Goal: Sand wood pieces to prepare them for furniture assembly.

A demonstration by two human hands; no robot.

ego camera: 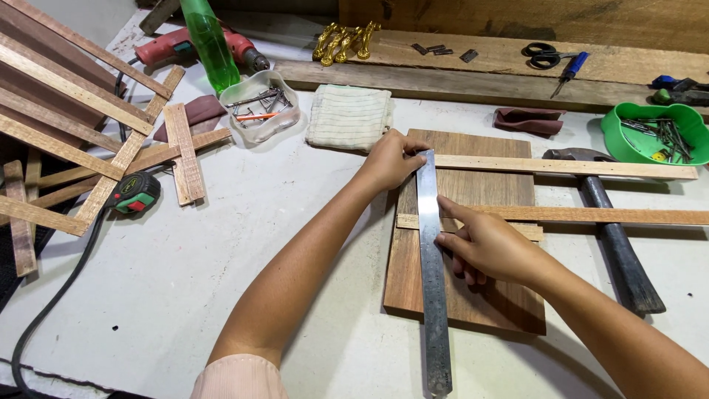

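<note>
- Nearest me, the steel ruler (431,281) lies lengthwise down the wooden board (473,295), its lower end overhanging onto the white table (221,244).
- I see my left hand (390,159) pinching the ruler's top end, fingers curled.
- I see my right hand (484,247) pressing flat beside the ruler, index finger extended against its edge, over a thin wood strip (532,231).
- Right of the board lies a hammer (613,236).
</note>
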